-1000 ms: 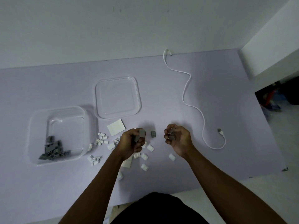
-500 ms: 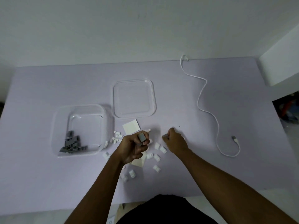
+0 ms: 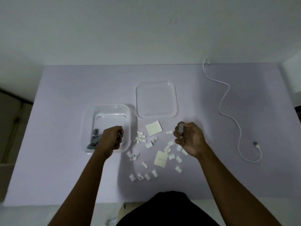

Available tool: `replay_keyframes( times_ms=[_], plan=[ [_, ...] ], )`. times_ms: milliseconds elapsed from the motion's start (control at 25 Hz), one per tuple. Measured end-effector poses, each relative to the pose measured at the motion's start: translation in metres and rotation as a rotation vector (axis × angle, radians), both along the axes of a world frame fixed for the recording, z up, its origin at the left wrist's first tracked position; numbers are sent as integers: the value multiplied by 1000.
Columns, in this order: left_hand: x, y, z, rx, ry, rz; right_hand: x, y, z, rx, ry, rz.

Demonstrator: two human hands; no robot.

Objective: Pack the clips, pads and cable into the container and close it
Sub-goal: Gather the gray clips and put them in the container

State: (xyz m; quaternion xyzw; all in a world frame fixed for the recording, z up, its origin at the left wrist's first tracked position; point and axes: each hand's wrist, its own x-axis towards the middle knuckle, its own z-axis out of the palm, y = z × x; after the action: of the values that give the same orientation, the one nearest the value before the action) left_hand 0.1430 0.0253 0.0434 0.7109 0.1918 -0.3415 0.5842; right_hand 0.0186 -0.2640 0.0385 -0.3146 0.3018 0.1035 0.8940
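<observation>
My left hand (image 3: 112, 141) is curled over the clear open container (image 3: 128, 115), closed on grey clips. Several grey clips (image 3: 95, 139) lie in the container's near left corner. My right hand (image 3: 189, 139) hovers above the table to the right, holding a grey clip (image 3: 180, 130) upright between its fingers. Several white clips (image 3: 140, 137) lie scattered between the hands and nearer to me. Two pale square pads (image 3: 154, 128) (image 3: 161, 158) rest flat among them. The clear lid (image 3: 156, 100) lies behind the pads. A white cable (image 3: 228, 101) snakes along the right.
The lilac table top (image 3: 65, 95) ends at a white wall behind. Its near edge runs just in front of my dark-clothed body. A brown surface (image 3: 9, 128) lies beyond the table's left edge and white furniture (image 3: 293, 75) stands at the far right.
My left hand has moved left with its grey clips from the scattered clips to over the container. My right hand has lifted off the table with a grey clip. The camera has shifted left.
</observation>
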Motion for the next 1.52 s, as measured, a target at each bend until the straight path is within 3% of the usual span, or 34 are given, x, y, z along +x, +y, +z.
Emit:
replay_keyframes(
  times_ms=[120,200,440,640,720,880,1040,1160,1240,1360,1520],
  plan=[
    [31,50,-13,547,-307,-372,21,39,15,154,-146,48],
    [42,70,-25,765,-401,-642,37,62,19,179,-159,75],
    [55,97,-47,929,-533,-1039,79,131,24,103,-80,107],
    [51,113,-54,914,-647,-1170,114,192,5,-200,274,154],
    [49,113,-53,881,-665,-1167,123,215,-7,-268,413,155],
    [46,116,-36,860,-669,-1048,135,253,-34,-317,499,237],
    [47,145,-25,723,-727,-494,143,286,-44,-418,480,361],
    [48,163,-30,657,-552,-223,149,309,-46,-558,417,479],
    [45,167,-39,622,-394,-307,146,317,-44,-718,329,596],
    [39,163,-45,581,-298,-450,139,322,-39,-933,154,683],
    [39,154,-43,586,-216,-389,128,330,-39,-1086,-49,752]
  ],
)
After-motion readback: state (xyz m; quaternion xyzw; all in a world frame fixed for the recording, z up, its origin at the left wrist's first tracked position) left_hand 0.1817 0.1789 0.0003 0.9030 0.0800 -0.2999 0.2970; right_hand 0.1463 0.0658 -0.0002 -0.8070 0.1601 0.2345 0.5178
